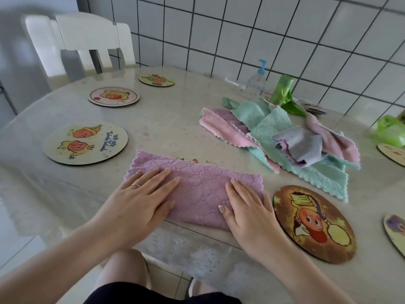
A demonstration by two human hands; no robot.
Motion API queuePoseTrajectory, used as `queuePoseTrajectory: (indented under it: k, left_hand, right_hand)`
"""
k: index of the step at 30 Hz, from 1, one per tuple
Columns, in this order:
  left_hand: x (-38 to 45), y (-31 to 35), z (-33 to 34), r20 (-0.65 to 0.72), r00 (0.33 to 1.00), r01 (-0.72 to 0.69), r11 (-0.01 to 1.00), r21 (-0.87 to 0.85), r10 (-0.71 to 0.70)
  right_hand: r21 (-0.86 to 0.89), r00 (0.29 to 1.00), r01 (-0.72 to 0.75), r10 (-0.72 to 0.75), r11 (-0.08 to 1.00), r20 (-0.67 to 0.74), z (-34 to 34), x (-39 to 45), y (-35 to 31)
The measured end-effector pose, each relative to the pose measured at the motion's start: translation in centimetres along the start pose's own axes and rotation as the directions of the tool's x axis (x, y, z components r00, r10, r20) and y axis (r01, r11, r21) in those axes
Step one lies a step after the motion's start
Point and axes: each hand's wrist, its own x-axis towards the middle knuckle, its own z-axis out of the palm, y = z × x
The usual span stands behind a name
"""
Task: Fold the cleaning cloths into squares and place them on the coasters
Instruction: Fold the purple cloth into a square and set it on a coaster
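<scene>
Lying under both flat hands, left hand (140, 194) and right hand (247, 207): purple cloth (197, 185).

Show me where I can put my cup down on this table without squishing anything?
The roomiest bare patch is mid-table, bordered by the round coasters on the left, the purple cloth under both flat hands, and the cloth pile. The right side is crowded: the pile, green bags, pump bottle and more coasters.
</scene>
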Motion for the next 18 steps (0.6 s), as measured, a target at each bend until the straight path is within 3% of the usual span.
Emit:
queuePoseTrajectory:
  k: [6, 9, 14, 18]
  left_hand:
    - [-2.0, -2.3, 0.0, 0.005, 0.999, 0.039, 0.998, -0.054, -0.039]
    - [-2.6, -2.4, 0.0, -0.075, 0.997, 0.025, 0.993, -0.112, -0.034]
    - [-1.9, 1.1, -1.2, -0.303, 0.943, -0.225, 0.935, -0.275, 0.138]
    - [-1.0, 4.1, -0.8, -0.272, 0.944, -0.284, 0.878, -0.385, 0.187]
  right_hand:
    - [-0.001, 0.996, -0.063, 0.063, 0.998, 0.06, -0.6, -1.4, 2.1]
    - [-0.022, 0.999, -0.04, 0.041, 0.999, 0.037, -1.0, -1.4, 2.4]
    - [0.284, 0.99, 0.108, -0.078, 0.953, -0.115, -2.3, 2.2, 0.9]
    - [0.379, 0.985, 0.161, -0.122, 0.911, -0.125, -3.0, 6.8, -1.5]
